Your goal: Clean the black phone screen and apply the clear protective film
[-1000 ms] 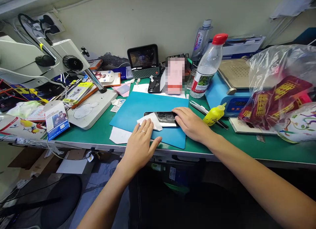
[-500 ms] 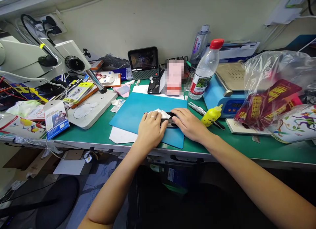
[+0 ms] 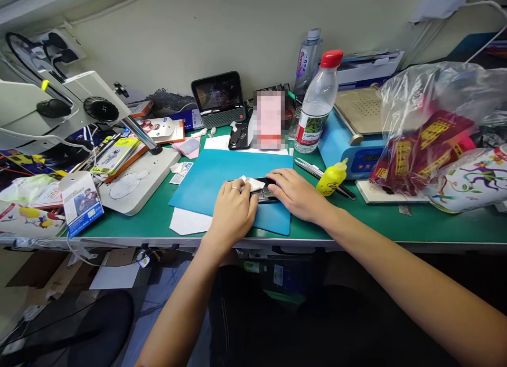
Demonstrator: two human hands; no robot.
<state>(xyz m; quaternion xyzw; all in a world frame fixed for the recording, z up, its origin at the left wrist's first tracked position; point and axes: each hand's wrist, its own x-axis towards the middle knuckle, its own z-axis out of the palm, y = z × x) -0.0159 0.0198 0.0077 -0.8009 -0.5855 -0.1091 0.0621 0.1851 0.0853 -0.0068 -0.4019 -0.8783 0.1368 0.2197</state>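
A dark, flat, phone-like device [image 3: 268, 197] lies on the blue mat [image 3: 206, 171], mostly covered by my hands. My left hand [image 3: 233, 211], with a ring on one finger, is closed on a crumpled white tissue [image 3: 255, 184] and presses it against the device. My right hand [image 3: 297, 197] grips the device's right end, fingers over the far edge and thumb on the near part. The left fingertips are partly hidden by the tissue. A yellow squeeze bottle [image 3: 331, 179] leans just right of my right hand, over pens and thin tools [image 3: 311, 168].
A microscope stand [image 3: 134, 193] and boxed packets [image 3: 84, 203] crowd the left. Behind the mat are a small screen [image 3: 219, 99] and a red-capped water bottle [image 3: 315, 113]. At right sit a blue scale [image 3: 348, 153] and a plastic bag of red packets [image 3: 425, 145].
The camera view has turned slightly, so the bench sits further left. The tissue looks more bunched under my left fingers. My right hand stays at the device's right end.
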